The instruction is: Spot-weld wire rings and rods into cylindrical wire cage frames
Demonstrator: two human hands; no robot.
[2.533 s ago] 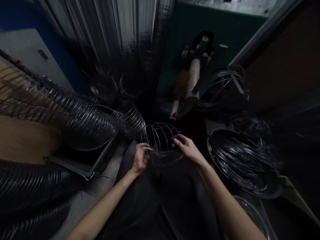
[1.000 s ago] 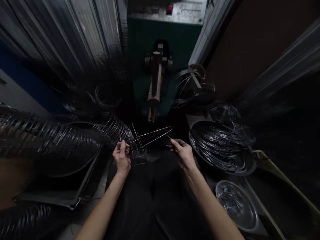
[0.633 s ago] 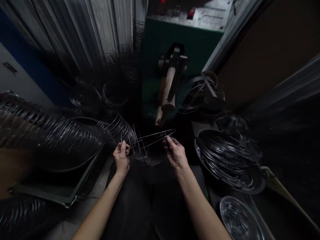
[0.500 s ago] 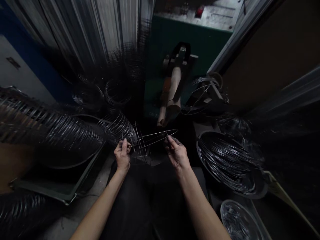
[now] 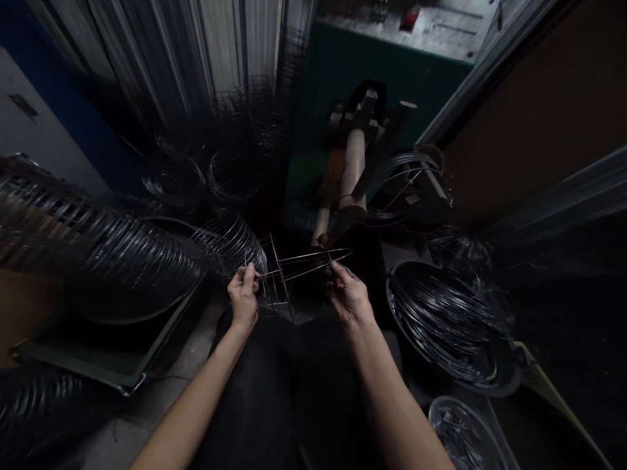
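Note:
A thin wire frame (image 5: 277,269) with crossing rods and a long narrow loop is held up between both hands. My left hand (image 5: 243,297) is closed on its left end, thumb pressed over the wire. Pinched in my right hand (image 5: 349,294) is wire near the loop's pointed right end. Just beyond the frame are the pale cylindrical electrode arms (image 5: 353,163) of a green machine (image 5: 416,78); the lower tip ends close behind the loop. Whether wire and tip touch, I cannot tell.
Wire rings (image 5: 235,245) are stacked behind my left hand, with more in a large round pan (image 5: 122,321) at left. At right stand a basin (image 5: 392,294) of curved wires and a bowl (image 5: 434,411) of small metal pieces. A green tray (image 5: 132,385) lies lower left.
The view has shifted slightly, so the machine sits further right. Both hands and the wire frame appear slightly higher and to the right, with the grip unchanged.

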